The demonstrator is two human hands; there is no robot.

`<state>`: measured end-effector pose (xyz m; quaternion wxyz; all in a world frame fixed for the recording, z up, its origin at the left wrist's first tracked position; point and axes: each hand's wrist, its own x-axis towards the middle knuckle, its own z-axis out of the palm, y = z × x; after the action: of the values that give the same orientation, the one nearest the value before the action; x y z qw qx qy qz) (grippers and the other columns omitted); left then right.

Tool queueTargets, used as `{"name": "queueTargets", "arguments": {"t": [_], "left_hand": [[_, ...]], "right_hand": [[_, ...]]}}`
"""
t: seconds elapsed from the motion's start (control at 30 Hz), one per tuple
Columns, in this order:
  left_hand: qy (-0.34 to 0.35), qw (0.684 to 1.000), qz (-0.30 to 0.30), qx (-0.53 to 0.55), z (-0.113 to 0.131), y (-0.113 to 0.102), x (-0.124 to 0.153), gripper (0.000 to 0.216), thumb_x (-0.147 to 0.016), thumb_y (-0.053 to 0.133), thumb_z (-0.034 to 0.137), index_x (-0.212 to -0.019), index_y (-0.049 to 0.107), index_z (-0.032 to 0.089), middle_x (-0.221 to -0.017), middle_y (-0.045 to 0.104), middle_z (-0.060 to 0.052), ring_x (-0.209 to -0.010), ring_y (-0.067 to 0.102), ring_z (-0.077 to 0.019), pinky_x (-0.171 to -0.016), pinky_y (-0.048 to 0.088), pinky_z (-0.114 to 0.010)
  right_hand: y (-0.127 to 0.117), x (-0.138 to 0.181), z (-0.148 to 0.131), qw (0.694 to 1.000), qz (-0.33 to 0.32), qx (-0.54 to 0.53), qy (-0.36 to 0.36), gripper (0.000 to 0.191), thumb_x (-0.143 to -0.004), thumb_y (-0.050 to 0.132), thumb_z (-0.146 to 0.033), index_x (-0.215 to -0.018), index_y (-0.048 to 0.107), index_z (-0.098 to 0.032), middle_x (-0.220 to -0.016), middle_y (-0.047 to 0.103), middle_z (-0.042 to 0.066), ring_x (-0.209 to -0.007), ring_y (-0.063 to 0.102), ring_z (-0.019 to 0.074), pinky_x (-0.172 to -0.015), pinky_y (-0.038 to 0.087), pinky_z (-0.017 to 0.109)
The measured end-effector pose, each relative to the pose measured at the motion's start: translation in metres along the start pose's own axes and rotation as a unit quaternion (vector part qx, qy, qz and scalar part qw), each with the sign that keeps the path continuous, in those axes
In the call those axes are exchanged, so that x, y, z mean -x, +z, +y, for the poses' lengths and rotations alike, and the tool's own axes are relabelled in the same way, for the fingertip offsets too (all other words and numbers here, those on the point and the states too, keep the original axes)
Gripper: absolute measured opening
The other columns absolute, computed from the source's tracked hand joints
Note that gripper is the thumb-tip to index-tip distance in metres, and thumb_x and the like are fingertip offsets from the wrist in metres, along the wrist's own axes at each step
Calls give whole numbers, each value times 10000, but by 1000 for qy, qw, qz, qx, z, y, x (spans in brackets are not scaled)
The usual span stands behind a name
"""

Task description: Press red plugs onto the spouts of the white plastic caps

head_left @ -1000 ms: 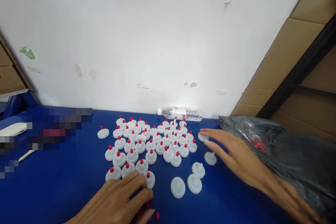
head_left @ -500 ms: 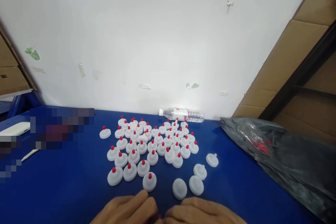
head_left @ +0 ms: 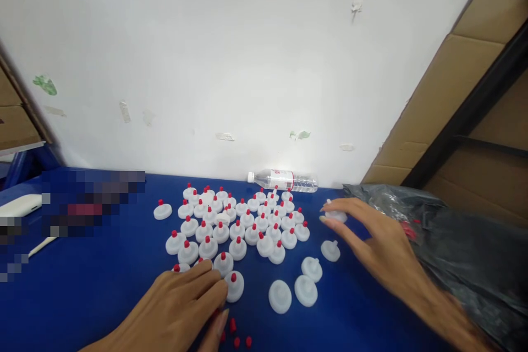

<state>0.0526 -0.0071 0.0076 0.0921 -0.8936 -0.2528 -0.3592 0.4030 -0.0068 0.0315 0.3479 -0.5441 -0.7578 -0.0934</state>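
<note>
My left hand (head_left: pixel 185 302) is at the bottom centre, palm down with its fingers curled. It covers part of the nearest white lids with red tips. A bit of red shows between its thumb and fingers, but what it holds is hidden. Several loose small red caps (head_left: pixel 236 342) lie beside its thumb. To the right, my right hand (head_left: pixel 350 220) reaches out with thumb and forefinger around a white lid (head_left: pixel 337 215) that has a bare nozzle. Below that hand lie several more white lids without red tips, one of them a white disc (head_left: pixel 280 296) nearest me.
Many white lids with red tips (head_left: pixel 237 248) stand grouped on the blue table (head_left: pixel 124 286). Behind them a clear plastic bottle (head_left: pixel 284 180) lies against the white wall. A black plastic bag (head_left: pixel 466 253) is at the right, beside cardboard (head_left: pixel 437 93).
My hands have moved apart from the bottom centre. The right went up and right, where a white lid now shows in its fingers. The left moved left, exposing the loose red caps.
</note>
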Motion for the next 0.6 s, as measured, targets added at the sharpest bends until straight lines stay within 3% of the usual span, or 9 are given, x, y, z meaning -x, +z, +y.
{"name": "queueTargets", "arguments": {"t": [0.13,0.2,0.37,0.5,0.6], "left_hand": [[1,1000,18,-18,2,10,8,256,-974,421,133,-846,602,261,-627,638,48,-502,593,-132,-510,476,-235],[12,999,20,-23,1,15,13,260,-992,419,142,-856,607,260,-601,621,58,-480,571,-126,-525,473,-233],[16,999,6,-35,-2,22,20,247,-1008,447,155,-873,625,259,-606,627,64,-497,579,-130,-583,495,-220],[4,999,-33,-42,-3,24,23,167,-992,508,198,-903,634,261,-644,658,52,-516,604,-136,-597,505,-210],[-2,998,-30,-47,-3,21,21,205,-1007,465,173,-938,638,259,-636,660,52,-514,612,-134,-594,509,-206]], "right_hand": [[10,-1,16,993,-111,-7,29,398,-1103,445,-465,-1192,763,-243,-1236,784,84,-1205,718,298,-1075,561,496],[12,0,14,987,-157,-15,22,423,-1116,408,-459,-1193,770,-255,-1220,791,66,-1178,730,280,-1060,570,475],[7,1,-1,989,-144,-18,28,427,-1125,379,-462,-1313,709,-266,-1326,746,70,-1237,694,269,-1070,557,485],[8,1,-5,979,-194,-10,-59,394,-1117,427,-426,-1339,712,-270,-1400,718,69,-1404,584,310,-1155,481,585],[9,2,-4,978,-184,-3,-97,339,-1093,506,-384,-1343,715,-291,-1345,751,63,-1356,630,316,-1151,476,614]]}}
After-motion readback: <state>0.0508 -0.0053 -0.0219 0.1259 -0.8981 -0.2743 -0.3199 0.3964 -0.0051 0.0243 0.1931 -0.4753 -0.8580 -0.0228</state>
